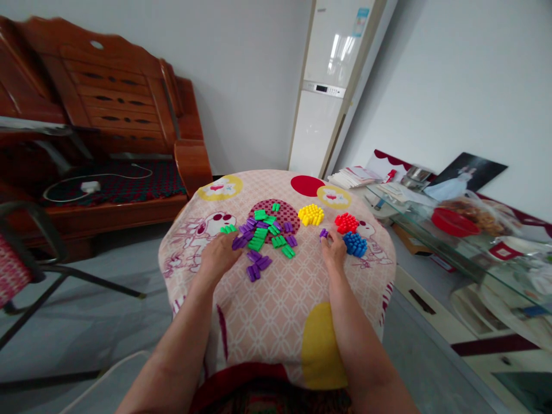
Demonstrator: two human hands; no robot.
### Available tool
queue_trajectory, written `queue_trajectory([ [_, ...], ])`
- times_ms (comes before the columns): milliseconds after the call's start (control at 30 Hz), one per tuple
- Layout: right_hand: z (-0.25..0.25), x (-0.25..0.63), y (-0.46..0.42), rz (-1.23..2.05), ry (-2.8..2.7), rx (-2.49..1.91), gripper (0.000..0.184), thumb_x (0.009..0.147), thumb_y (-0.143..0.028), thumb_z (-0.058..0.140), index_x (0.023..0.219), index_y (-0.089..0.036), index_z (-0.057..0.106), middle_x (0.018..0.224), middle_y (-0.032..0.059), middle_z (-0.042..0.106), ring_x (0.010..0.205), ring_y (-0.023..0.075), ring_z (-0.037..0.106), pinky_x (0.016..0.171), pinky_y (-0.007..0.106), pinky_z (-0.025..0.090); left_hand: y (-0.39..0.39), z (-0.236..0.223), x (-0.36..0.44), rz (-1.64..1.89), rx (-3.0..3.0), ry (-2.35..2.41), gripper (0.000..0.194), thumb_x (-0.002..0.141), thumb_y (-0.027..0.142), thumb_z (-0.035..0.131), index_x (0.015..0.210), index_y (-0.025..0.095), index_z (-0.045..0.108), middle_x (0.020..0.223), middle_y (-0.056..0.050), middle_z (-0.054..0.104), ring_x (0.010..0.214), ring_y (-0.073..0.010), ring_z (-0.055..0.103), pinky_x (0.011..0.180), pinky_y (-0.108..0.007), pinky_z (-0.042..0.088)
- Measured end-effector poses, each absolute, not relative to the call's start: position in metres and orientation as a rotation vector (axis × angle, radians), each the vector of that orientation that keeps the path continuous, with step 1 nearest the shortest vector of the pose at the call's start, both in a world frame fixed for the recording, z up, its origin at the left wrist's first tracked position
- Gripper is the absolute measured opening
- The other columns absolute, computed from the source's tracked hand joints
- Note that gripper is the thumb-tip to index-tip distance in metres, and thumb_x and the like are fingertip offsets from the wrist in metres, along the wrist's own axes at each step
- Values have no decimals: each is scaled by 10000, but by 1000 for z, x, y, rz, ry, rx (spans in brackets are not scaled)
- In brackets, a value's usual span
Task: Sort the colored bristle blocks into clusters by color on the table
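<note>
My right hand (334,248) is at the right of the table, its thumb and fingers closed on a small purple plastic piece (323,233). Just beyond and beside it are a tight cluster of red pieces (346,222) and one of blue pieces (355,244). My left hand (219,254) rests low at the left edge of a loose spread of purple pieces (254,257) and green pieces (257,238). Its fingers look apart, with their tips by a purple piece; whether they touch it is unclear. Yellow pieces (311,214) stand grouped between the spread and the red ones.
A patterned cloth covers the round table (276,310). On the right, a glass-topped cabinet (457,253) carries papers, a photo and a red bowl (455,222). A wooden bench (112,103) is at the back left, a folding chair (17,259) nearer, and a tall white appliance (321,92) behind.
</note>
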State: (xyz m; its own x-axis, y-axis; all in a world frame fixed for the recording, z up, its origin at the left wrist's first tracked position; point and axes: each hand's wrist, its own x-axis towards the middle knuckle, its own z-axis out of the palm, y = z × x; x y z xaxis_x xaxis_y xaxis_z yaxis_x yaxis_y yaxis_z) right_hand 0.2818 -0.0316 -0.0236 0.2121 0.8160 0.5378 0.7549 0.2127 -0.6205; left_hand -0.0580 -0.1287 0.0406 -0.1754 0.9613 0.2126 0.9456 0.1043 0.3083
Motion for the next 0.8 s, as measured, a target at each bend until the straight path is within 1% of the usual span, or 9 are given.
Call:
queue_trajectory([
  [100,-24,280,-31,83,-1549,-1533,350,743,-324,564,1003,-144,714,984,145,732,932,278,622,900,410,483,-117,55,-42,821,2037,2118,434,770,234,684,1201,190,660,1087,-93,745,956,-244,700,855,-329,540],
  [167,-24,278,-31,81,-1539,-1520,357,735,-304,542,1007,-146,714,983,138,734,936,278,624,897,414,484,-106,66,-19,924,2117,1905,361,748,213,692,1109,190,695,1067,-75,746,919,-222,696,845,-314,539],
  [267,-22,276,-31,83,-1535,-1489,364,726,-287,519,989,-131,717,959,142,735,925,280,630,878,416,492,-87,74,27,940,2199,1655,269,716,167,702,983,164,737,943,-66,744,827,-206,683,797,-297,535],
  [367,-20,277,-33,89,-1564,-1431,314,735,-281,527,950,-158,720,908,120,733,885,269,630,840,400,500,-67,70,70,865,2266,1494,228,672,95,722,893,142,753,868,-71,738,825,-210,686,803,-288,530],
  [467,-19,279,-35,91,-1594,-1406,267,746,-276,543,924,-180,717,889,104,732,868,259,631,817,379,504,-50,59,99,821,2284,1451,259,664,65,718,909,140,756,884,-80,745,870,-231,698,843,-309,538],
  [567,-19,279,-35,100,-1594,-1440,278,745,-251,551,947,-158,717,910,116,737,877,257,642,823,371,507,-39,47,117,823,2294,1421,284,699,52,656,952,142,749,930,-87,754,923,-242,704,882,-330,543],
  [633,-19,279,-35,114,-1587,-1456,288,744,-235,557,966,-154,720,931,123,742,890,260,651,834,372,508,-36,39,126,869,2262,1421,329,716,44,628,1016,133,731,990,-100,755,937,-234,705,897,-330,544],
  [733,-21,279,-34,130,-1570,-1465,297,744,-216,554,982,-172,725,948,114,753,905,263,658,858,380,505,-35,27,136,964,2143,1432,425,715,44,623,1127,127,681,1071,-111,743,899,-209,706,871,-323,560],
  [800,-21,278,-34,134,-1563,-1476,311,743,-203,546,993,-175,729,956,115,756,915,266,659,867,383,503,-35,20,141,1022,2078,1404,435,711,50,617,1135,137,663,1072,-103,737,877,-197,703,855,-324,570],
])
